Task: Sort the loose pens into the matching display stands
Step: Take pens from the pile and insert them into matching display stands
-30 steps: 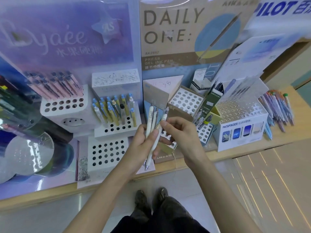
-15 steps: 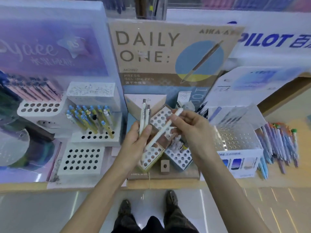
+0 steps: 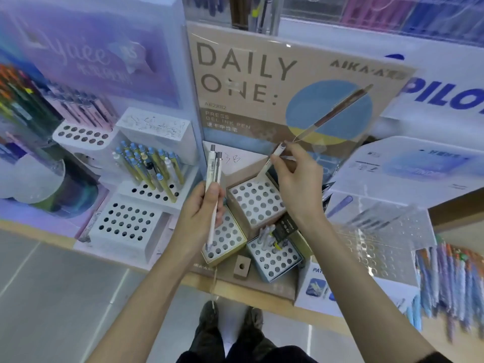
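We cannot count the pens (image 3: pixel 213 169) bunched in our left hand (image 3: pixel 201 213), two or perhaps three; its fingers curl tight round them just left of the brown stand (image 3: pixel 258 203); the loose pens (image 3: pixel 450 279) lying far right of that stand are blurred and cut off at the frame edge; our right hand (image 3: pixel 298 184) pinches one white pen (image 3: pixel 277 153), tilted above the brown stand's back corner, its tip hard to make out against the rim.

white pens (image 3: pixel 212 179), tan stand (image 3: pixel 255 203), lilac backboard (image 3: pixel 91 56)
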A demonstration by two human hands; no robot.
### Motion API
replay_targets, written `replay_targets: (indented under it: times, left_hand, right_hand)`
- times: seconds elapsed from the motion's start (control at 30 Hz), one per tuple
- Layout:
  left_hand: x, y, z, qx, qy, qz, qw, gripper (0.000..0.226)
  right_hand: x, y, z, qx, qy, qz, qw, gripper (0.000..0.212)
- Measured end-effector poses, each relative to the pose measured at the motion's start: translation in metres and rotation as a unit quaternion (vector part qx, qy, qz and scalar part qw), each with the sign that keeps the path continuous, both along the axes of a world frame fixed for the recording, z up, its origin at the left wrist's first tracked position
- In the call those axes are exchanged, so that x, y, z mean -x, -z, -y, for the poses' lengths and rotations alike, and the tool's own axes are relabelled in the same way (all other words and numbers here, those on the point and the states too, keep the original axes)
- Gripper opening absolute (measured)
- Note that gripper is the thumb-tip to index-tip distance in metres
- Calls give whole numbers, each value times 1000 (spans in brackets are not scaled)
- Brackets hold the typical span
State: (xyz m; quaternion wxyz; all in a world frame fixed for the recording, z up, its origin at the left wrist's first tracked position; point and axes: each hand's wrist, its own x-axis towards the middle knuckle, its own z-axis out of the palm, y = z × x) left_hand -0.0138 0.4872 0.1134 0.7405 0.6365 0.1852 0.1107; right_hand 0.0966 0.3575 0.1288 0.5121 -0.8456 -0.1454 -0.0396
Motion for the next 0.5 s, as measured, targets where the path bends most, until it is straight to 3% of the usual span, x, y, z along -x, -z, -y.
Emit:
replay_targets:
  times: [0.3, 0.5]
  left_hand:
    - [-1, -1, -10, -26, 0, -14, 1000, 32]
    - [-4, -4, -19, -26, 14, -9, 1000, 34]
  right_hand:
    - [-16, 7, -13, 137, -23, 31, 990, 13]
    - [-11, 4, -25, 224, -48, 103, 968, 16]
